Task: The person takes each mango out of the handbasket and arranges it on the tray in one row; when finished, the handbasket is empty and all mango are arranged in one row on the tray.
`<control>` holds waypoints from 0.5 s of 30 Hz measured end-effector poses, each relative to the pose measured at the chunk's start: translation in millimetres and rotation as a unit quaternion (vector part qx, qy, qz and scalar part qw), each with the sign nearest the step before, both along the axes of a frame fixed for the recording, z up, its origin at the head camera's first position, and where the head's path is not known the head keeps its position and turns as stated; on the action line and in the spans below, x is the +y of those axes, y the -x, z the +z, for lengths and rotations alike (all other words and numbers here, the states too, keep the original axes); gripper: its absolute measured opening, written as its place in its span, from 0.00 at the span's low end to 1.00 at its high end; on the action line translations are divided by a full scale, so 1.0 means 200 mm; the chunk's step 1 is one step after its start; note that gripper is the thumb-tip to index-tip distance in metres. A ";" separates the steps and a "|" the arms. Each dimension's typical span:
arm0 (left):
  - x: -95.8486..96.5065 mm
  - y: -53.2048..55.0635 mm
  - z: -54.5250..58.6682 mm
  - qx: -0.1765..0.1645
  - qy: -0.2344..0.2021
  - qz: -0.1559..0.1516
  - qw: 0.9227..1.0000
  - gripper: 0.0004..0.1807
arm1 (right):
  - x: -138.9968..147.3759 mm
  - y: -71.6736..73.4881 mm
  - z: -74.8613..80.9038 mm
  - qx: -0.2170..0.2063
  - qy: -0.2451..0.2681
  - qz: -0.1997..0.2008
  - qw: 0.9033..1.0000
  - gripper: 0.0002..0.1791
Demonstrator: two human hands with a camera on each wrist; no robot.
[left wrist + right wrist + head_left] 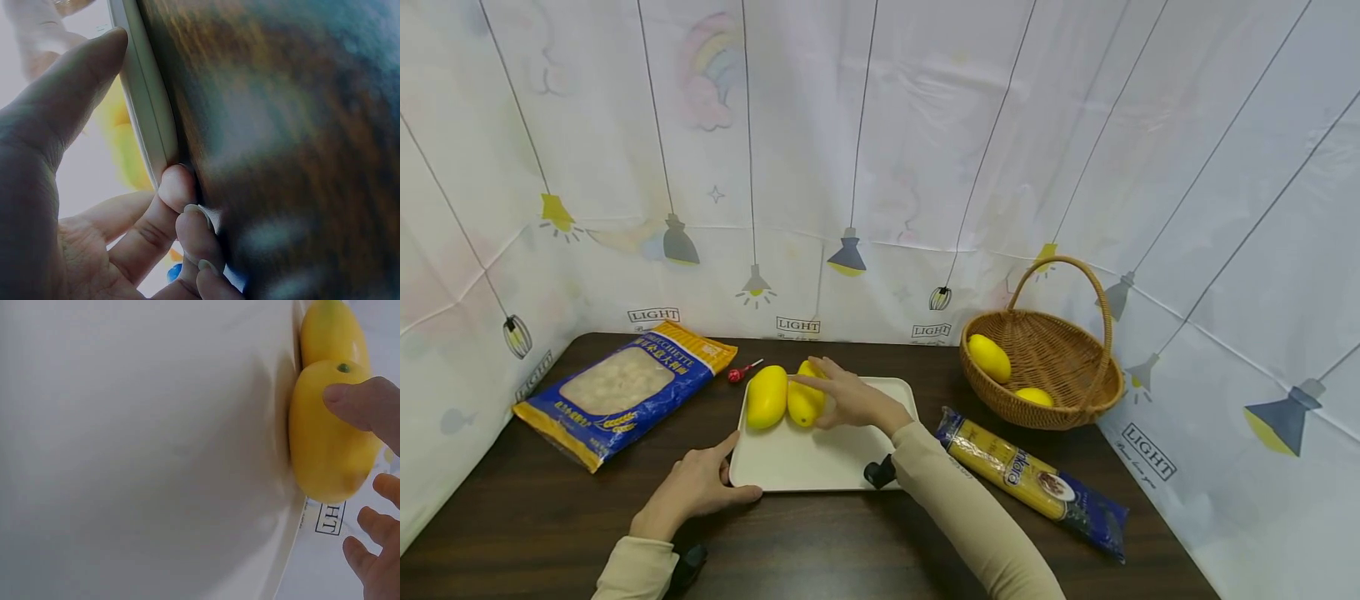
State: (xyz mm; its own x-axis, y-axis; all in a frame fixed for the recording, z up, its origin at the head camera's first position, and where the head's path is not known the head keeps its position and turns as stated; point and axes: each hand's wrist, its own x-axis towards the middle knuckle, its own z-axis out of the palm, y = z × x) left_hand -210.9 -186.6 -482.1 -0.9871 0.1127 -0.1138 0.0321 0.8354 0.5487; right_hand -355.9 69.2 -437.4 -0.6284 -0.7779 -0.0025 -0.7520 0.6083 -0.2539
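Note:
A white rectangular tray [797, 467] lies on the dark table. Two yellow mangoes sit side by side at its far left corner, the left mango [767, 397] and the right mango [802, 406]. With thumb and curled fingers, my left hand [696, 483] grips the tray's near left corner; the tray's rim [147, 106] shows between them in the left wrist view. My right hand [856, 400] is over the right mango, fingers extended. In the right wrist view its thumb [359, 406] lies against the nearer mango [328, 450], while the other fingers are spread apart from it.
A wicker basket [1067, 367] with two yellow fruits stands at the back right. Before it lies a long pasta packet [1011, 471]. On the left are a blue and yellow pasta bag [625, 387] and a red lollipop [736, 375]. A patterned curtain [895, 150] surrounds the table.

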 end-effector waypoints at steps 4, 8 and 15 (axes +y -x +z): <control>0.00 0.00 0.00 0.003 0.004 -0.002 1.000 0.60 | 0.04 0.00 0.03 -0.018 0.003 -0.032 0.999 0.43; 0.01 0.00 0.00 0.002 0.003 -0.002 1.000 0.59 | 0.11 0.00 0.06 -0.029 0.008 -0.064 0.997 0.40; 0.01 -0.01 0.01 0.010 0.002 -0.008 1.000 0.58 | 0.25 0.03 0.11 -0.018 0.012 -0.095 0.995 0.38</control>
